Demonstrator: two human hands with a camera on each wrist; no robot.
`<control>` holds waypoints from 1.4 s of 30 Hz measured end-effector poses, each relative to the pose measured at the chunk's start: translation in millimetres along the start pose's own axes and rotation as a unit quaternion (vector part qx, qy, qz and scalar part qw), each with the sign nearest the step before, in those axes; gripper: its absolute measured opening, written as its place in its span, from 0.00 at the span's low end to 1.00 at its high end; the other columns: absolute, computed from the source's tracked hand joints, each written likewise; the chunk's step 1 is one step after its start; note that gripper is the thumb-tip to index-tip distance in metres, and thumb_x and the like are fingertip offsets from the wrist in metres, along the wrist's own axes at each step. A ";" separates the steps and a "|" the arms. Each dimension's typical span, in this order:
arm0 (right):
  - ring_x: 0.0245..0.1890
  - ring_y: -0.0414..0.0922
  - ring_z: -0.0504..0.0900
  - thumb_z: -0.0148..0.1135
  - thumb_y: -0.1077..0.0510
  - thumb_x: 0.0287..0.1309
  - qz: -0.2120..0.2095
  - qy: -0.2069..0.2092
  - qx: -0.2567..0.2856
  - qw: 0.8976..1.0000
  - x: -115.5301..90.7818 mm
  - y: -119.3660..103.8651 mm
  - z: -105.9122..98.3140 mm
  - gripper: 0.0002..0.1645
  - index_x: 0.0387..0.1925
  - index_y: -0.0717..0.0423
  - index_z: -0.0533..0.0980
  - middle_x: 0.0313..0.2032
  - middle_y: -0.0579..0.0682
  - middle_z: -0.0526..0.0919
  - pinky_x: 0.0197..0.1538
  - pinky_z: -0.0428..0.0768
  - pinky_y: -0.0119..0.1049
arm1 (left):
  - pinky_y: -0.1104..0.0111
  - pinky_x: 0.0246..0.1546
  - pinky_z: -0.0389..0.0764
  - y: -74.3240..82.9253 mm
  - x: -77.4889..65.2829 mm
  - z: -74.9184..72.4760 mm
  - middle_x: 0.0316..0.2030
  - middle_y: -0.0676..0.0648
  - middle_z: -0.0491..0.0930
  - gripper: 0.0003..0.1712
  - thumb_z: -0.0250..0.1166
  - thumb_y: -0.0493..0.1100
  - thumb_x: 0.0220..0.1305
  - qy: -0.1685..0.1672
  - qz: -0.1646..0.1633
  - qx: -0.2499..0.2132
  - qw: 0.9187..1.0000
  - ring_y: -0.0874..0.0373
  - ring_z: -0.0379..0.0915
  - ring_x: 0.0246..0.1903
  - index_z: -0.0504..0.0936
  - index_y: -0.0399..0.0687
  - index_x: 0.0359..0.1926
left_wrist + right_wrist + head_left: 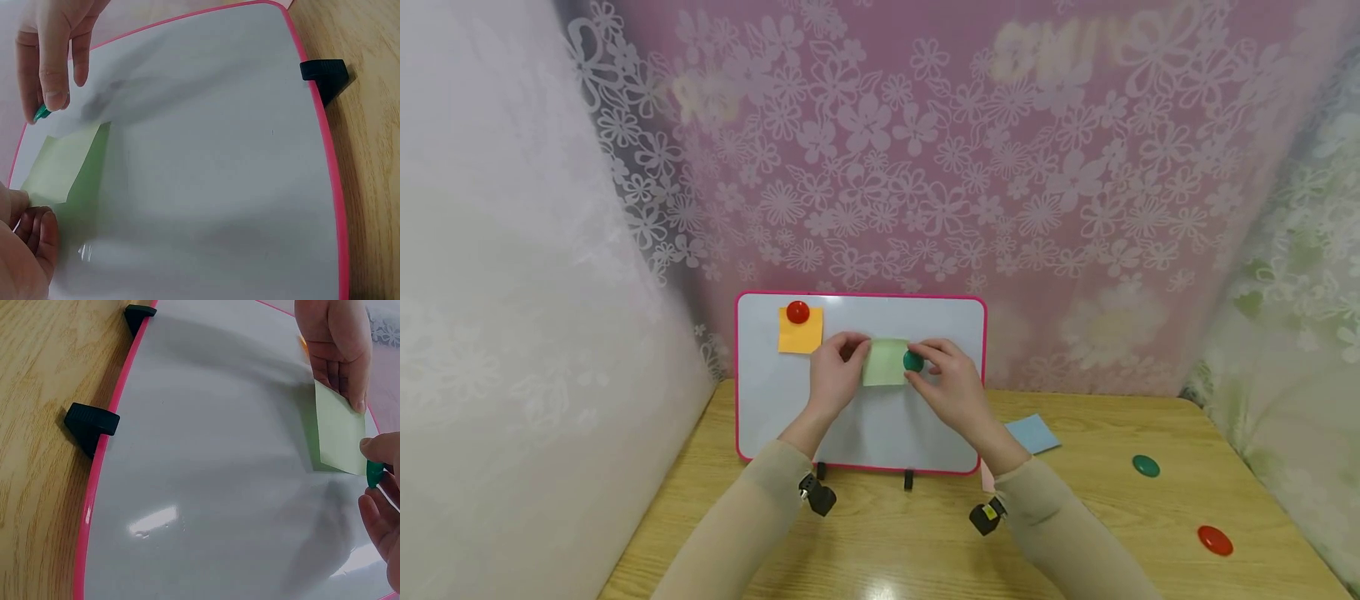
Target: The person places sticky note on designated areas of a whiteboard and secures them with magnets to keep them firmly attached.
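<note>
My left hand [837, 372] pinches the left edge of a light green sticky note [884, 363] close in front of the whiteboard [790, 417]. Between the fingers of my right hand [953, 385] is a round green magnet [913, 361], right at the note's right edge. In the right wrist view the note [339, 434] stands out at an angle from the board, and the magnet [374, 473] is seen edge-on. An orange sticky note [800, 337] with a red magnet [798, 312] over its top edge is on the board's upper left.
The pink-framed board stands on black feet [908, 480] on a wooden table [865, 542]. To its right lie a blue sticky note [1034, 434], a partly hidden pink one [987, 477], a green magnet [1146, 466] and a red magnet [1215, 540]. A flowered curtain [880, 167] hangs behind.
</note>
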State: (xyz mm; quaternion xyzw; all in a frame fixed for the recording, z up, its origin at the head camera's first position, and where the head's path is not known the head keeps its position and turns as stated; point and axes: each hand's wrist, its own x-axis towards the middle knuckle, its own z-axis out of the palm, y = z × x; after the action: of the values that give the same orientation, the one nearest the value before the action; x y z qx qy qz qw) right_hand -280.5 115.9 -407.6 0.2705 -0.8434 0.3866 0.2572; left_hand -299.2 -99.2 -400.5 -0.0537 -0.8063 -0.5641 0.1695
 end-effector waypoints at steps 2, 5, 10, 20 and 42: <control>0.53 0.51 0.85 0.81 0.63 0.59 -0.001 0.004 -0.005 1.000 0.6 0.3 0.5 0.27 0.60 0.62 0.85 0.55 0.55 0.83 0.49 0.88 0.45 | 0.63 0.47 0.82 1.0 1.0 -0.1 0.43 0.49 0.87 0.10 0.70 0.43 0.76 0.003 0.005 -0.001 1.000 0.51 0.77 0.43 0.89 0.45 0.52; 0.52 0.51 0.85 0.81 0.63 0.59 -0.004 0.010 -0.013 1.000 1.3 1.2 1.3 0.27 0.60 0.62 0.85 0.55 0.55 0.83 0.49 0.88 0.45 | 0.63 0.46 0.82 2.7 2.1 0.0 0.43 0.48 0.87 0.10 0.70 0.43 0.75 0.005 0.012 -0.001 1.000 0.50 0.77 0.42 0.89 0.44 0.51; 0.52 0.50 0.85 0.81 0.63 0.59 -0.009 0.011 -0.017 1.000 2.2 3.2 3.4 0.27 0.60 0.62 0.85 0.55 0.54 0.83 0.49 0.89 0.44 | 0.63 0.46 0.81 3.1 4.0 1.1 0.42 0.48 0.87 0.10 0.70 0.43 0.75 0.007 0.016 0.003 1.000 0.51 0.78 0.42 0.90 0.44 0.51; 0.51 0.51 0.85 0.81 0.64 0.59 -0.021 0.020 -0.022 0.999 4.6 5.1 6.1 0.26 0.59 0.63 0.85 0.55 0.55 0.83 0.48 0.89 0.45 | 0.62 0.48 0.82 2.3 7.8 4.3 0.43 0.48 0.87 0.10 0.70 0.43 0.76 0.010 0.021 0.006 1.000 0.51 0.78 0.42 0.90 0.44 0.51; 0.52 0.52 0.85 0.81 0.64 0.59 -0.019 0.017 -0.022 0.999 5.1 2.3 6.4 0.27 0.60 0.63 0.84 0.55 0.57 0.82 0.49 0.88 0.45 | 0.62 0.50 0.83 -3.1 6.3 5.9 0.45 0.49 0.87 0.10 0.70 0.44 0.76 0.008 0.005 -0.011 1.000 0.51 0.78 0.44 0.89 0.45 0.52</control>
State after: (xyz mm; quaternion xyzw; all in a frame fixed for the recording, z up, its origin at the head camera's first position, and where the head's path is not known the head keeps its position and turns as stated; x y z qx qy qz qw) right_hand -287.1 110.8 -409.1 0.2736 -0.8421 0.3674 0.2847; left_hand -307.3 -95.5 -402.9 -0.0556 -0.7988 -0.5720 0.1781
